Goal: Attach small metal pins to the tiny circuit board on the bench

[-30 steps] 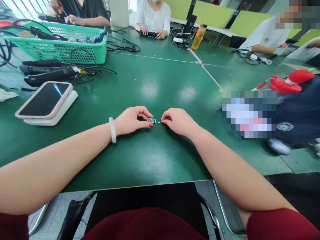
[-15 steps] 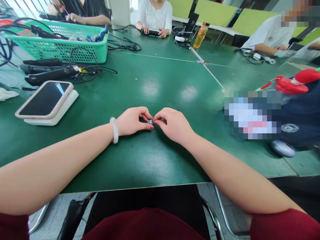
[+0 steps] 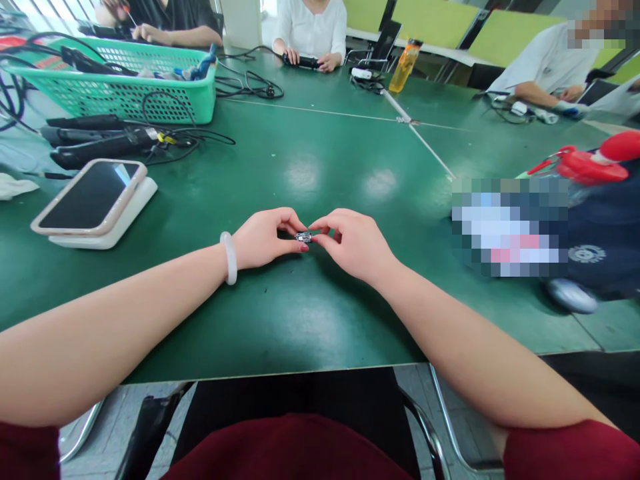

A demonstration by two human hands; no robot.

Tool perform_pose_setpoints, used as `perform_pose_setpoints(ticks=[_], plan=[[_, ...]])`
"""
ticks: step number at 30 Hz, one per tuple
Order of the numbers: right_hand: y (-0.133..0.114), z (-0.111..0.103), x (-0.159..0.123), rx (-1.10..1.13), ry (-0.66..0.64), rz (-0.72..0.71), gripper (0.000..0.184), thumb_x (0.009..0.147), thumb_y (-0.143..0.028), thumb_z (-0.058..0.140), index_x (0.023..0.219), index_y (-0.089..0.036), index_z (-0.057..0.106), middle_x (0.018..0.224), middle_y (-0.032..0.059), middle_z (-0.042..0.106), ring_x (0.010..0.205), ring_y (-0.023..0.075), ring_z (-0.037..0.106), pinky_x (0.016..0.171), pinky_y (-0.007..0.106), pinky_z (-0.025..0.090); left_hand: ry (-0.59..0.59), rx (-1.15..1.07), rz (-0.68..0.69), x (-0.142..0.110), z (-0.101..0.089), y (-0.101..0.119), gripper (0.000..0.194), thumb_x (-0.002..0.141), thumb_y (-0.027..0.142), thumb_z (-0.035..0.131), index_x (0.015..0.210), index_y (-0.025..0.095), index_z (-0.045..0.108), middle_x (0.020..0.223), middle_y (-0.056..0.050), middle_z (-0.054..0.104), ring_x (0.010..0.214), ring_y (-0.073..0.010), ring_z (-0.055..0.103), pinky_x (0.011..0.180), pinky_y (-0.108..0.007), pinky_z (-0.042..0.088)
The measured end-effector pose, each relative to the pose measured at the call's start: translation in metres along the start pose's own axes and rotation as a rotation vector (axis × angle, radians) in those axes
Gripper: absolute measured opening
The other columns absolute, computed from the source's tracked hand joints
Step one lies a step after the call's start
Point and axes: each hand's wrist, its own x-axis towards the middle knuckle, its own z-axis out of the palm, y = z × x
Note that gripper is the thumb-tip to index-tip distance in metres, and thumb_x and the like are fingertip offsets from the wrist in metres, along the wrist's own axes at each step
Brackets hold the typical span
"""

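Between my two hands, just above the green table [image 3: 240,180], is a small silvery metal piece [image 3: 303,237]; it is too small for me to name its kind. My left hand [image 3: 265,238], with a pale bangle [image 3: 229,258] at the wrist, pinches it between thumb and fingers from the left. From the right, the thumb and index finger of my right hand [image 3: 353,242] close on its right end, the thumb lower and the index finger above. Part of the piece is covered by the fingertips.
To the left lie a phone [image 3: 93,197] on a white box and black hair-straightener-like tools [image 3: 100,147] with cords. Behind them stands a green basket [image 3: 130,100]. A dark bag [image 3: 610,220] and mouse [image 3: 573,295] are at right. Across the table are several people and a yellow bottle [image 3: 405,65].
My right hand's fingers have shifted, the index finger now higher and the knuckles more raised. More of the small metal piece shows. The view has moved slightly.
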Motion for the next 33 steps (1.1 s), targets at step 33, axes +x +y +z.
perform_pose_setpoints(ticks=[33], plan=[[-0.001, 0.013, 0.002, -0.185, -0.032, -0.056, 0.021, 0.088, -0.038, 0.055, 0.083, -0.019, 0.063, 0.084, 0.0011, 0.061, 0.073, 0.0126, 0.054, 0.063, 0.025, 0.036, 0.108, 0.255, -0.063, 0.0, -0.026, 0.003, 0.021, 0.082, 0.019, 0.052, 0.1, 0.017, 0.065, 0.096, -0.005, 0.072, 0.093, -0.0193, 0.067, 0.092, -0.035, 0.05]])
